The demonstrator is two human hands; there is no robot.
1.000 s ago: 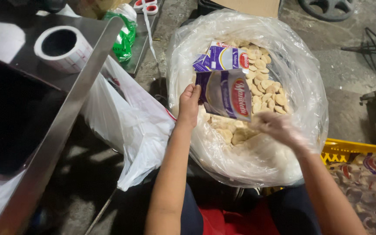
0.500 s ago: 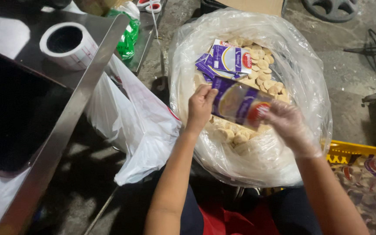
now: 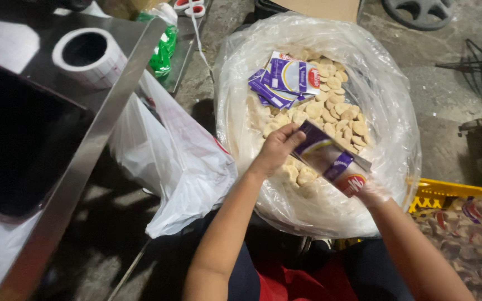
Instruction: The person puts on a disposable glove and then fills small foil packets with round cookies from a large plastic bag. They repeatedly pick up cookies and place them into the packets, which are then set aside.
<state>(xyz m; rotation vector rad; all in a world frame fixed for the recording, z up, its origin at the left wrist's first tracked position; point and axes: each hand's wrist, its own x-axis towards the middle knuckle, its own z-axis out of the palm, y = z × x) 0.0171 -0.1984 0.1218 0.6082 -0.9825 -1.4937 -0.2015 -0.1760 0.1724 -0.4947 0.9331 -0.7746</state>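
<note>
Head view: left hand (image 3: 276, 149) pinches the upper end of a purple packet (image 3: 330, 160), held over biscuits (image 3: 338, 120) inside a clear bag (image 3: 386, 111). Right hand (image 3: 370, 192), gloved, supports the packet's lower end; its finger grip cannot be told. Spare packets (image 3: 285, 83) lie on the biscuits beyond.

right hand (image 3: 370, 192) hidden behind purple packet (image 3: 330, 161)

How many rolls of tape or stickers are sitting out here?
1. A white roll stands on the dark metal table at the upper left, away from both hands and the big clear bag of biscuits. More could be hidden outside the view.
</note>
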